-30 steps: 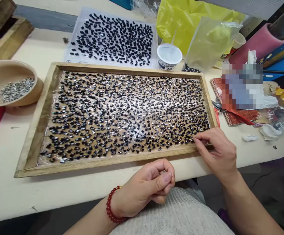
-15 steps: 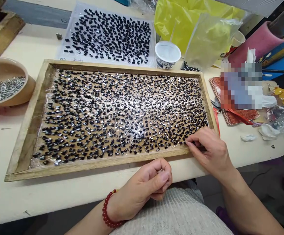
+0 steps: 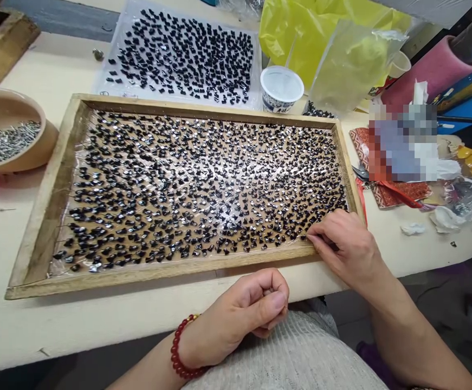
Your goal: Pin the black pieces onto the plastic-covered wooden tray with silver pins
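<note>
A shallow wooden frame tray [image 3: 138, 272] lies before me, filled with rows of small glossy black pieces [image 3: 170, 184] that seem to stand on thin pins. My right hand [image 3: 343, 244] is at the tray's near right corner, thumb and forefinger pinched at the last black pieces; what is between the fingertips is too small to make out. Just below the tray's near edge, my left hand [image 3: 252, 311] is curled closed, with a red bead bracelet [image 3: 181, 346] on its wrist. Whatever the left hand may hold is hidden inside its fingers.
A bowl of metal pins [image 3: 10, 141] stands at the left. Behind the tray are a white sheet with black pieces [image 3: 109, 73], a white cup [image 3: 282, 89] and a yellow bag [image 3: 288, 27]. Scissors [image 3: 360, 172] and crumpled tissue [image 3: 447, 219] lie at the right.
My left hand has shifted slightly right and down, fingers still curled. The right hand stays pinched at the same corner, having barely moved. The view has tilted slightly.
</note>
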Motion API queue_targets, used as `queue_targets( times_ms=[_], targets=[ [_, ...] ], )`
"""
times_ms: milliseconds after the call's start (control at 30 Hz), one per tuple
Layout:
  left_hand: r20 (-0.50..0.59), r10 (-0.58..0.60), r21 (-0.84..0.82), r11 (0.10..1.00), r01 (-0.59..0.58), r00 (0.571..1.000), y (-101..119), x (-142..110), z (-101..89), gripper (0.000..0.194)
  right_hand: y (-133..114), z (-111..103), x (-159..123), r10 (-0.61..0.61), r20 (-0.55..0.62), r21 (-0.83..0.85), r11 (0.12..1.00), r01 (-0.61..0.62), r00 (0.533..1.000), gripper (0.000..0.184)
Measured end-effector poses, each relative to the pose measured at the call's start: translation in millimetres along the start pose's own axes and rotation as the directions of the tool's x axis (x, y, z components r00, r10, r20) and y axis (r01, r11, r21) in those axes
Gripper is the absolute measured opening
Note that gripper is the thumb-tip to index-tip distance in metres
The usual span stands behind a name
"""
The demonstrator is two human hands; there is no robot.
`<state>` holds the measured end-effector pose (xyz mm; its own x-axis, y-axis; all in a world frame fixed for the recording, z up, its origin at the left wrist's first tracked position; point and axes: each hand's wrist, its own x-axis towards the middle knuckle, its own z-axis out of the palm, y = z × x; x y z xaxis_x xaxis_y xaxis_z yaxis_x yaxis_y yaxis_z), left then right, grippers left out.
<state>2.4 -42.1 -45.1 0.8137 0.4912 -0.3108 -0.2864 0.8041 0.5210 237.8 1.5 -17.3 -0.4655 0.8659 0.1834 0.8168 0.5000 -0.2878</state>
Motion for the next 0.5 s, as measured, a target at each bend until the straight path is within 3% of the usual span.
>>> queue_targets(
  times_ms=[500],
  targets=[
    [-0.006,0.010,0.015,1.000,-0.010,1.000,-0.5,-0.2,-0.3,0.030,-1.7,0.3,-0.3,-0.006,-0.012,-0.015,1.000,0.005,1.000,0.009]
  ],
)
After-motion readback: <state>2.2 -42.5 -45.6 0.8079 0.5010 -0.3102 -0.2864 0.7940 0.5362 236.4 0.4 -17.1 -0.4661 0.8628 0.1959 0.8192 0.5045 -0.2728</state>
